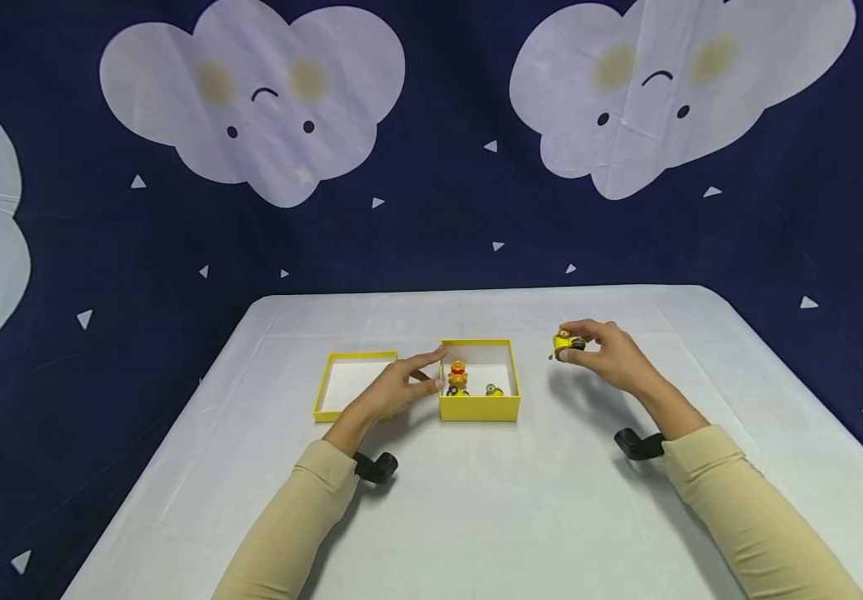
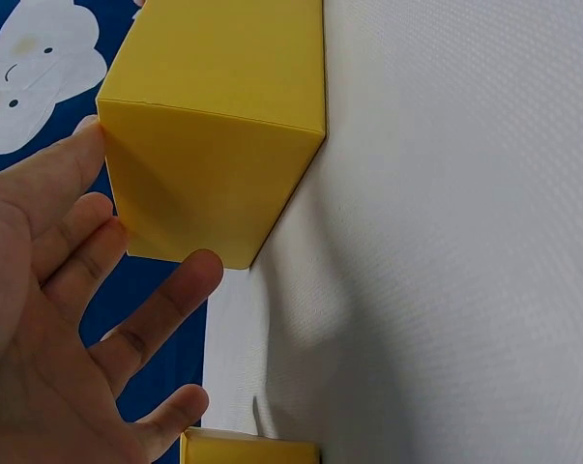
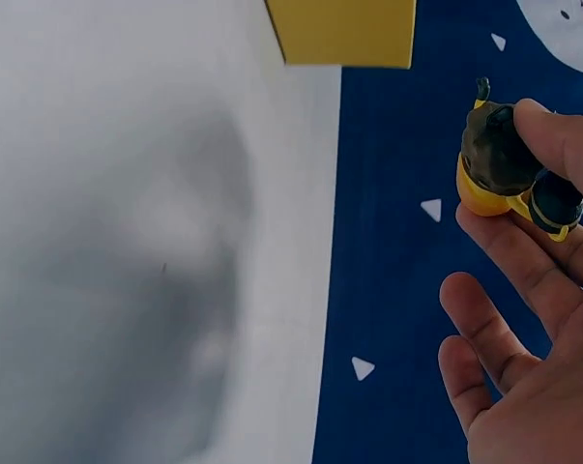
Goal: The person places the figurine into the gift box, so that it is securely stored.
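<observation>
My right hand [image 1: 615, 358] pinches a small yellow-and-black toy figure [image 1: 568, 342] between thumb and fingers, above the table to the right of a yellow box [image 1: 480, 408]. The right wrist view shows the dark underside of that toy figure [image 3: 499, 150]. My left hand [image 1: 394, 387] touches the left side of the open box, its fingers spread and fairly straight along the wall [image 2: 204, 184]. Inside the box stand an orange bear figure [image 1: 458, 375] with a red top and a yellow goggled figure [image 1: 494, 390]. A further yellow-and-black toy [image 1: 456, 392] is partly hidden by the front wall.
A shallow yellow box lid [image 1: 326, 392] with a white inside lies left of the box, partly behind my left hand. White cloth covers the table [image 1: 491, 517]. Behind it hangs a dark blue backdrop [image 1: 431, 250] with clouds and small white triangles.
</observation>
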Demonstrator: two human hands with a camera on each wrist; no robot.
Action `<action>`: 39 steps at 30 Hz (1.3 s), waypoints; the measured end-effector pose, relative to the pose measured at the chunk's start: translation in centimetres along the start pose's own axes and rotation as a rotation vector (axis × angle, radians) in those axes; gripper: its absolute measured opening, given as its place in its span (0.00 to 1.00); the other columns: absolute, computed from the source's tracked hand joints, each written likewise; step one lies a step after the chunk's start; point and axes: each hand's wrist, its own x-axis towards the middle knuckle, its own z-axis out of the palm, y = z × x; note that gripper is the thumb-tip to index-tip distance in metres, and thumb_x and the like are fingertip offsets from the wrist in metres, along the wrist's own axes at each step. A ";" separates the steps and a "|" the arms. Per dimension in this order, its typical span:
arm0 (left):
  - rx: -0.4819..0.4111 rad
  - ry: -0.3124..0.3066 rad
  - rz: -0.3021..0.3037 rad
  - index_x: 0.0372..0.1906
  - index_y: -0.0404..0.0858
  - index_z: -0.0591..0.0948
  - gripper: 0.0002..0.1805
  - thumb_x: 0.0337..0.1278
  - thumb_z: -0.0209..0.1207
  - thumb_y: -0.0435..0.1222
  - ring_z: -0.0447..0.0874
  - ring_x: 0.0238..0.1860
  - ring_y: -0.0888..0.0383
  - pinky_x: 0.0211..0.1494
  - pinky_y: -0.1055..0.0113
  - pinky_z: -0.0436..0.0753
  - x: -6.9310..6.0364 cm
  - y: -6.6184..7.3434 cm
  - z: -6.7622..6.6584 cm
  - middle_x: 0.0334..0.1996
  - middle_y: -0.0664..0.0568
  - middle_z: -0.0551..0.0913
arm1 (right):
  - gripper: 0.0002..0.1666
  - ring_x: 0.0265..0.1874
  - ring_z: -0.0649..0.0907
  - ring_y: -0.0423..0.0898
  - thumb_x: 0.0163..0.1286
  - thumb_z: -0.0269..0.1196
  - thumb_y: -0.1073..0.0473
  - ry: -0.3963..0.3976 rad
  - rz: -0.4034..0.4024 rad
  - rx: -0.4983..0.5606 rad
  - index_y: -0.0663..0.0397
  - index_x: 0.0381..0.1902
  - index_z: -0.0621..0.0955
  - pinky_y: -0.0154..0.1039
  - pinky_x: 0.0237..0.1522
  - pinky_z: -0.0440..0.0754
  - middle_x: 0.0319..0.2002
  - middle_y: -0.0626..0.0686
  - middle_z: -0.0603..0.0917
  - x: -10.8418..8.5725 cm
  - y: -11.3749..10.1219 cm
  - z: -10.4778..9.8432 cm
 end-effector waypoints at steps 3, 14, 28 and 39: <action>0.008 0.004 0.002 0.68 0.61 0.64 0.30 0.62 0.58 0.44 0.78 0.54 0.54 0.62 0.51 0.72 0.0 0.0 0.0 0.70 0.68 0.61 | 0.36 0.56 0.72 0.57 0.59 0.65 0.40 -0.006 0.002 0.019 0.50 0.61 0.74 0.57 0.57 0.67 0.55 0.57 0.81 0.0 -0.7 0.2; 0.007 0.008 -0.002 0.68 0.62 0.64 0.30 0.62 0.58 0.44 0.77 0.54 0.54 0.62 0.51 0.73 0.0 -0.1 0.0 0.70 0.69 0.61 | 0.34 0.57 0.72 0.56 0.59 0.67 0.43 -0.013 -0.011 0.056 0.48 0.60 0.75 0.58 0.59 0.67 0.55 0.54 0.80 0.8 -2.9 1.5; 0.018 0.008 0.000 0.70 0.57 0.63 0.31 0.62 0.57 0.44 0.77 0.55 0.54 0.64 0.48 0.71 -0.1 -0.1 0.0 0.71 0.69 0.61 | 0.31 0.51 0.72 0.52 0.60 0.66 0.43 -0.017 -0.059 0.045 0.44 0.60 0.76 0.41 0.40 0.68 0.53 0.49 0.81 1.3 -4.8 3.6; 0.015 0.004 0.016 0.70 0.56 0.63 0.31 0.63 0.57 0.44 0.77 0.55 0.53 0.64 0.48 0.70 0.0 -0.2 0.0 0.71 0.68 0.60 | 0.33 0.52 0.70 0.57 0.58 0.67 0.42 -0.041 -0.037 0.079 0.45 0.60 0.75 0.40 0.38 0.65 0.51 0.51 0.78 2.0 -5.6 5.4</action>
